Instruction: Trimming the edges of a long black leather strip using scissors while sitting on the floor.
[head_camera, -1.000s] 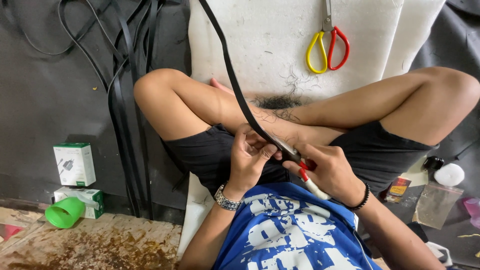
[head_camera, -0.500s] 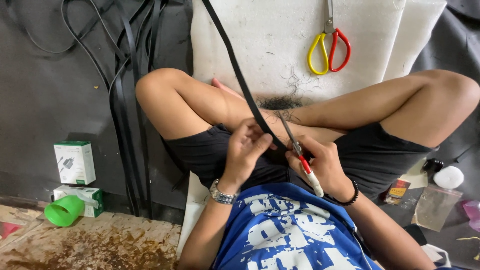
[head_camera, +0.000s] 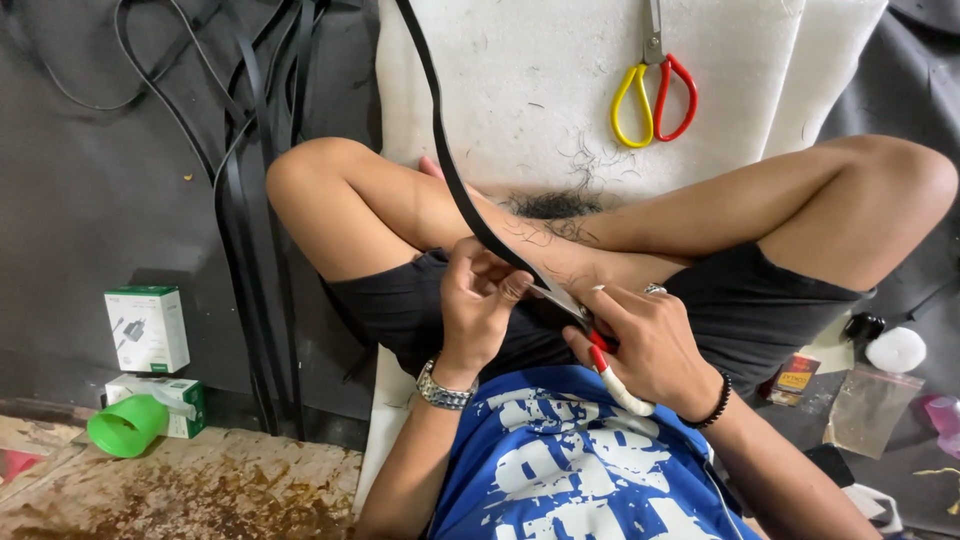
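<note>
I sit cross-legged on a white foam pad (head_camera: 520, 90). A long black strap (head_camera: 450, 170) runs from the top of the view down to my lap. My left hand (head_camera: 478, 305), with a metal watch on its wrist, pinches the strap's lower end. My right hand (head_camera: 650, 350) grips small scissors (head_camera: 600, 352) with red and white handles, and their blades lie against the strap right beside my left fingers. The blade tips are partly hidden between my hands.
Larger scissors with one yellow and one red handle (head_camera: 655, 95) lie on the foam at the top. More black straps (head_camera: 245, 240) hang on the dark mat at left. Two small boxes (head_camera: 148, 330) and a green cup (head_camera: 127, 425) stand lower left. Small packets (head_camera: 870, 400) lie at right.
The small scissors swung up toward upright half a second ago and now lie low again along the strap. My left hand has stayed pinched on the strap's end.
</note>
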